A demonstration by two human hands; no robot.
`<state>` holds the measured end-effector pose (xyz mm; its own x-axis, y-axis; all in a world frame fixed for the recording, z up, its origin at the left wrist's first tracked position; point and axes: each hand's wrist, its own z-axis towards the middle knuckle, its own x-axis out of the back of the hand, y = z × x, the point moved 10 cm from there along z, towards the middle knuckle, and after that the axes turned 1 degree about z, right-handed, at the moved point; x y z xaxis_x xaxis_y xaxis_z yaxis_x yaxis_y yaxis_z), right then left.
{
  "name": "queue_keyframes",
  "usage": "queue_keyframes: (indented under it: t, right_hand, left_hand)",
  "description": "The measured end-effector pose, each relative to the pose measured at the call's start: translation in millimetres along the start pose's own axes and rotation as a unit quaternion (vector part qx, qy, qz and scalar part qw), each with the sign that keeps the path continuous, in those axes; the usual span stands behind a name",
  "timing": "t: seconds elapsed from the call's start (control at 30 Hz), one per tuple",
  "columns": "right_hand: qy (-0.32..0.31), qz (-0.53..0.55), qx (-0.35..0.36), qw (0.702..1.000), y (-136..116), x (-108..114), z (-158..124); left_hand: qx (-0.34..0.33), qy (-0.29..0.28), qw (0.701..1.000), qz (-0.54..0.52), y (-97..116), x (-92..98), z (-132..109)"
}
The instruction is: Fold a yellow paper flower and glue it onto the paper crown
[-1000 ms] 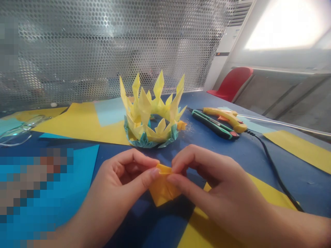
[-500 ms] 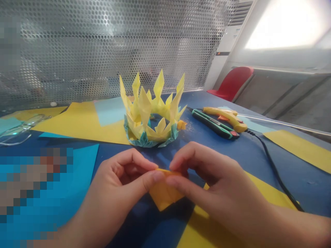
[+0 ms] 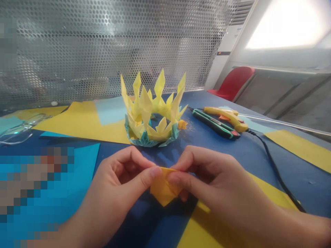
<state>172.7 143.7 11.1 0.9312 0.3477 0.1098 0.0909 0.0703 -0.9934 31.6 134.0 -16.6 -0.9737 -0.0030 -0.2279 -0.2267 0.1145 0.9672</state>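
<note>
A small folded piece of orange-yellow paper [image 3: 164, 193] is held up between both hands, its pointed end down. My left hand [image 3: 121, 193] pinches its upper left edge between thumb and forefinger. On the other side, my right hand [image 3: 212, 186] pinches the upper right, the thumb lying on the front face. Just beyond the hands stands a folded paper crown [image 3: 144, 106] with tall yellow points and a blue-green base. A small orange folded piece [image 3: 182, 124] lies at the crown's right side.
A green and black cutter [image 3: 216, 124] and a yellow glue gun [image 3: 236, 120] with a black cord lie at the right. Yellow sheets [image 3: 82, 120], a blue sheet [image 3: 85, 168] and glasses [image 3: 20, 132] are on the blue table. Behind is a perforated metal screen [image 3: 103, 51].
My left thumb has moved slightly up and left along the paper, baring more of its face. The right fingers have shifted, and a fingertip now shows beneath the paper's right side.
</note>
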Motion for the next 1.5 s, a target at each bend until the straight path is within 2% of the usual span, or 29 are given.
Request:
queue_keyframes:
  t: [0.27,0.47,0.63,0.83,1.03,1.2,1.37,1.5]
  right_hand:
    - [-0.037,0.055,-0.030,0.997,8,-8,1]
    - [-0.024,0.099,-0.070,0.992,13,-6,2]
    - [-0.026,0.109,-0.038,0.993,9,-6,7]
    - [-0.024,0.073,0.015,0.997,0,-4,6]
    - [-0.017,0.049,0.017,0.998,1,-1,5]
    - [-0.043,0.081,0.004,0.996,3,-7,5]
    - [-0.060,0.098,0.019,0.993,1,-11,4]
    - [-0.068,0.089,0.036,0.993,-1,-13,3]
  left_hand:
    - [0.003,0.003,0.999,-0.032,0,2.8,2]
    - [0.006,0.004,1.000,-0.029,2,0.7,5]
    - [0.017,-0.028,0.999,-0.012,-2,-3.4,6]
    - [0.002,-0.026,1.000,0.001,1,-3.4,6]
    - [0.010,-0.031,0.999,-0.005,1,-5.8,4]
    - [0.005,-0.009,0.999,0.031,1,1.6,3]
    - [0.003,-0.005,0.999,0.033,0,3.1,4]
    - [0.010,-0.022,1.000,0.009,-3,-3.6,3]
